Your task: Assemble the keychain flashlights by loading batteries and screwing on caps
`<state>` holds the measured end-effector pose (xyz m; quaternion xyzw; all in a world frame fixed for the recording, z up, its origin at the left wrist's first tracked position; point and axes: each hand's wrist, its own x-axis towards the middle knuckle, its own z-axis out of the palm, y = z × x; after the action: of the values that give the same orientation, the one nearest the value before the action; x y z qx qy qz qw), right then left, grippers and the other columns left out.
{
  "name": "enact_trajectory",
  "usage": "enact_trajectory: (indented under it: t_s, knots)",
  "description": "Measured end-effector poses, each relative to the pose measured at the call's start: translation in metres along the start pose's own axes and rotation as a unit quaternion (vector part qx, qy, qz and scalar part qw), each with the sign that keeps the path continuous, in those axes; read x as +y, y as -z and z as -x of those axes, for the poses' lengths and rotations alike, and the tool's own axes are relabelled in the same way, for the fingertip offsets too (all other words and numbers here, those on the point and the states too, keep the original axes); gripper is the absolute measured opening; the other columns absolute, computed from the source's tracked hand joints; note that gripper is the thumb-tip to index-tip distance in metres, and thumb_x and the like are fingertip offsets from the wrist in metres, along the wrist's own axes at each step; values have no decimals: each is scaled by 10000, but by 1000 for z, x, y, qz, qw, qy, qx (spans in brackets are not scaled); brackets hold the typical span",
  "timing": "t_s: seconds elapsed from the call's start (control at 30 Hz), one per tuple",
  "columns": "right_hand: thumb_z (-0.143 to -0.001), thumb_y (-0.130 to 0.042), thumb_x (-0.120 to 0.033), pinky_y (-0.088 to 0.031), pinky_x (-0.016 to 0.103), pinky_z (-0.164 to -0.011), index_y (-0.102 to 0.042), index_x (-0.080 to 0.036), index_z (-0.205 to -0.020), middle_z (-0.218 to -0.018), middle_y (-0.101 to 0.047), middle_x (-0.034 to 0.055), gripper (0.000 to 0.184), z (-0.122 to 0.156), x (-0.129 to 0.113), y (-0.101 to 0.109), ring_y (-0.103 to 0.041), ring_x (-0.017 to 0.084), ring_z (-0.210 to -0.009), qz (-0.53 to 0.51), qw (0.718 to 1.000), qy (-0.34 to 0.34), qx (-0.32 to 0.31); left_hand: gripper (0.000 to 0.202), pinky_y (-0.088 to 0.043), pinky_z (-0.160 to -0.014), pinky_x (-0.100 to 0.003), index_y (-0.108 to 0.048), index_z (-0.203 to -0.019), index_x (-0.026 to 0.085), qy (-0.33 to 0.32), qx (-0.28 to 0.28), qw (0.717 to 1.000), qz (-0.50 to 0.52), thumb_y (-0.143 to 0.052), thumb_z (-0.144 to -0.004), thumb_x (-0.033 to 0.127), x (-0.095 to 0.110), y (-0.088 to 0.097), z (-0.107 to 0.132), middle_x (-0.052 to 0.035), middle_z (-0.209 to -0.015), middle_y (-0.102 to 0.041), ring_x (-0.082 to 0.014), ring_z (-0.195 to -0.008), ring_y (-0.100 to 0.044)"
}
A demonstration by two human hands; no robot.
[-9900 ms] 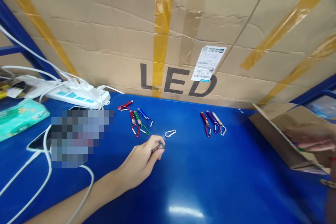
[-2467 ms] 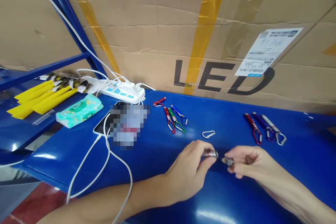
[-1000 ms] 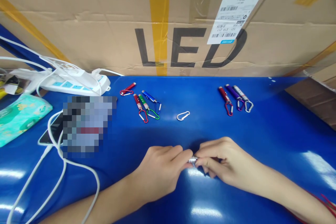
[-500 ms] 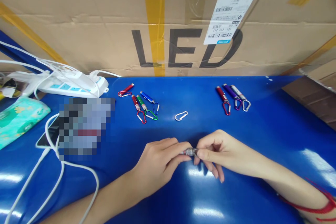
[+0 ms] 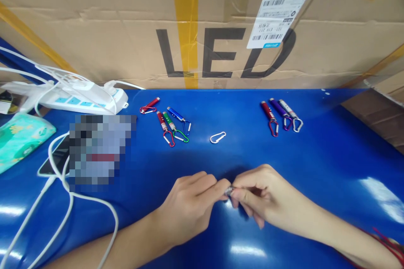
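Observation:
My left hand [image 5: 189, 204] and my right hand [image 5: 263, 199] meet fingertip to fingertip low over the blue table [image 5: 315, 168]. Both pinch a small silver keychain flashlight [image 5: 228, 191], of which only a short ribbed piece shows between the fingers. A loose silver carabiner clip [image 5: 218, 137] lies on the table just beyond the hands. Farther back left lie several keychain flashlights [image 5: 170, 122] in red, green and blue. Back right lie three more flashlights [image 5: 280, 114], red, purple and silver, each with a clip.
A large cardboard box [image 5: 221, 21] marked LED walls off the back of the table. A white power strip [image 5: 78, 98] with cables, a phone [image 5: 55, 159] on a white cord and a green tissue pack [image 5: 19, 138] sit at the left. Another cardboard box [image 5: 378, 113] is at the right.
Both hands have closed in tighter on the silver flashlight, hiding more of it, and dropped slightly toward me. My right hand's fingers have curled in. The things on the table have not moved.

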<state>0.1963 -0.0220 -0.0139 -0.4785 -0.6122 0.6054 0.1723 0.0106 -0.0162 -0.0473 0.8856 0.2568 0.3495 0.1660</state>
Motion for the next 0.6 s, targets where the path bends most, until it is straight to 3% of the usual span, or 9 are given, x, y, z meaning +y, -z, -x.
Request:
enact_trajectory:
  t_s: [0.13, 0.33, 0.5, 0.6]
  knots:
    - [-769, -617, -480, -304, 113, -322, -549, -123, -600, -445, -489, -39, 400, -2, 4, -1, -497, 54, -322, -113, 990, -74, -43, 206, -392, -490, -232, -577, -970, 102, -30, 13, 999, -16, -427, -870, 2, -3, 1, -1, -35, -680, -614, -124, -536, -457]
    - [-717, -654, -535, -339, 117, -291, -605, -105, -624, -415, -459, -59, 443, -5, 10, 4, -485, 55, -307, -253, 957, -94, -103, 235, -403, -497, -241, -576, -998, 114, -18, -1, 1000, 14, -410, -879, -3, -5, 2, -1, -42, -727, -652, -121, -551, -501]
    - [-755, -635, -516, -357, 103, -291, -642, -93, -657, -393, -446, -67, 435, -5, 8, 10, -467, 39, -294, -274, 948, -98, -129, 158, -417, -502, -234, -597, -968, 122, 6, -21, 999, 44, -458, -908, 75, -4, 4, -4, -35, -701, -637, -114, -537, -489]
    - [-782, -604, -522, -346, 97, -289, -655, -89, -694, -399, -452, -67, 445, -4, 7, 12, -468, 37, -293, -267, 949, -95, -140, 180, -450, -541, -224, -589, -1055, 126, 17, -10, 997, 76, -462, -929, 143, -4, 4, -5, -34, -718, -644, -113, -574, -524]
